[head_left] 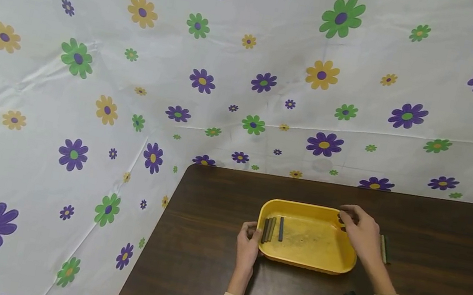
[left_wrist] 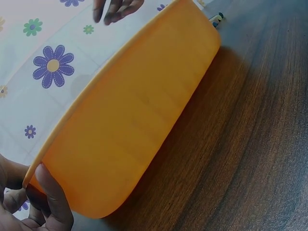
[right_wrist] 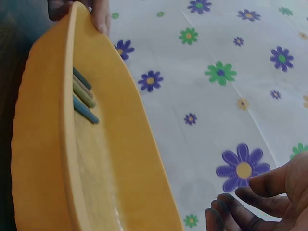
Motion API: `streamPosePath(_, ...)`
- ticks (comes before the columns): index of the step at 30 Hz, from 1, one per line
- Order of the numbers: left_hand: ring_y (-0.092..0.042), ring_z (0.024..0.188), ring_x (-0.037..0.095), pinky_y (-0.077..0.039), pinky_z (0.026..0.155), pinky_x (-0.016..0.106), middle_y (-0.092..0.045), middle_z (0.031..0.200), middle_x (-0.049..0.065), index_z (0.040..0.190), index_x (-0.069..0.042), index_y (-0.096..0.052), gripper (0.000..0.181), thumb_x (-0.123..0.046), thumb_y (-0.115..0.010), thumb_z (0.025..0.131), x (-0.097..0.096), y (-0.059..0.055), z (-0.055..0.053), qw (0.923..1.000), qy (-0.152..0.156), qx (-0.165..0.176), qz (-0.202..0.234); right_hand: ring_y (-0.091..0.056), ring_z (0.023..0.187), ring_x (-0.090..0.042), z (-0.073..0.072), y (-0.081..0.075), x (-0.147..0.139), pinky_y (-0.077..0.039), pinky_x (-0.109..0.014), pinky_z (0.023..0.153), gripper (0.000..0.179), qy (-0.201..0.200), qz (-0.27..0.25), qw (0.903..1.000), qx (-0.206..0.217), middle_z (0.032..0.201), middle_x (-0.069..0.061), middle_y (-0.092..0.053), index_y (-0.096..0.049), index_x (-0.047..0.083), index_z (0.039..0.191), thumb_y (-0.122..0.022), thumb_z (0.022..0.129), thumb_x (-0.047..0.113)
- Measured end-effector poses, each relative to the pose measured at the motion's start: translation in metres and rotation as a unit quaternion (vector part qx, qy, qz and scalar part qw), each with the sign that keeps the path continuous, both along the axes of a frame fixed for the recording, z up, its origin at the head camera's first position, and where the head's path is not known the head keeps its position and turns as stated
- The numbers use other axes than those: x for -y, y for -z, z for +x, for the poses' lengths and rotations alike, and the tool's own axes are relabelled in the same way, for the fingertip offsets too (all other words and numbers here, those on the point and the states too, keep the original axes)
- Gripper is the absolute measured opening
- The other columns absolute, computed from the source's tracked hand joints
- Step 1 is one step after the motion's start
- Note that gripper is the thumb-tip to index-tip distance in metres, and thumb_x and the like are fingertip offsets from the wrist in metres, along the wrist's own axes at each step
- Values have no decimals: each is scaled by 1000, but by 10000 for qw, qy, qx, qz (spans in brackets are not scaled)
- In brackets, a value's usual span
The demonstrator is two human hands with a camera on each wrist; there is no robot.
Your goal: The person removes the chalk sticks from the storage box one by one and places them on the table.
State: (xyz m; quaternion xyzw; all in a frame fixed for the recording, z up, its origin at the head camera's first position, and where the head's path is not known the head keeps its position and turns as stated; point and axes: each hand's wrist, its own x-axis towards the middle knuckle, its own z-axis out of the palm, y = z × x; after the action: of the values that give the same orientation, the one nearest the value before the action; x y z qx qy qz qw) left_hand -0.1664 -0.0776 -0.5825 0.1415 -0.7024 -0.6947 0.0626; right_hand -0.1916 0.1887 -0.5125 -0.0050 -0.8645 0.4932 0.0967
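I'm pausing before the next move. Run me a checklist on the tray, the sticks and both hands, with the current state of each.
1. Left hand has the tray: ok, it grips the left end at the rim.
2. Right hand empty: ok, the right wrist view shows nothing in its fingers.
3. Tray upright: ok, its opening faces up.
4. Sticks inside grouped together: not ok, the blue stick lies apart from the three sticks at the left end.
5. All sticks inside: not ok, some sticks lie on the table, right of the tray.
6. Number outside: cannot tell, the right hand may hide some.
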Motion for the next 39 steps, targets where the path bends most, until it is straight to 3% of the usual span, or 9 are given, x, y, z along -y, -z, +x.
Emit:
streamPosePath(10,-51,58,15,-47,49,28,-56,88,7,121,1,-63,20,-6,-59,103,1,2,1,10000,-61,33,-3,-70,89,-33,-5,3,34,-57,-28,71,29,-527,-101,9984,148,104,-21,-72,-64,-6,127,-57,107,12)
streamPosePath(20,-52,59,15,-46,49,27,-55,88,6,121,0,-64,20,-7,-59,103,0,3,-1,9999,-98,82,-4,-69,92,-40,-13,11,56,-58,-37,72,32,-725,-97,9967,360,104,-21,-72,-63,-9,129,-57,106,14)
streamPosePath(39,-50,57,16,-44,46,24,-55,86,6,121,3,-63,21,-6,-60,102,-1,3,-1,9999,-116,34,76,-68,93,-40,-14,29,84,-54,-33,67,31,-916,-277,9938,566,107,-26,-71,-64,-9,128,-58,105,12)
